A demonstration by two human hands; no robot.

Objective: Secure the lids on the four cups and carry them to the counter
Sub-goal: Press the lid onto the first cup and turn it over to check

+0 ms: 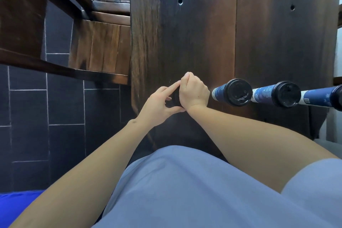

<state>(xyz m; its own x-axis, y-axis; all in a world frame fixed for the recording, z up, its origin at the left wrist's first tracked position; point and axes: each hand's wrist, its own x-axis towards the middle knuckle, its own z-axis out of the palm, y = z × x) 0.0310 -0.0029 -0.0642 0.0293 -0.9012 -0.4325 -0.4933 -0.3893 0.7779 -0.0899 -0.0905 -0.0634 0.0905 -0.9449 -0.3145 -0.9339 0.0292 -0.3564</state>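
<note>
Dark wooden table bore three lidded blue cups beside a fourth, whose black lid the right hand curled over and the left hand pinched, apparently pressing it home.

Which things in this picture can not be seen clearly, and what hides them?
- Fourth cup under the hands: in the head view only a sliver of its black plastic lid shows; the left hand and right hand cover it.
- Rightmost blue paper cup: its lid is cut by the right edge.
- Cup contents: hidden by lids.
</note>
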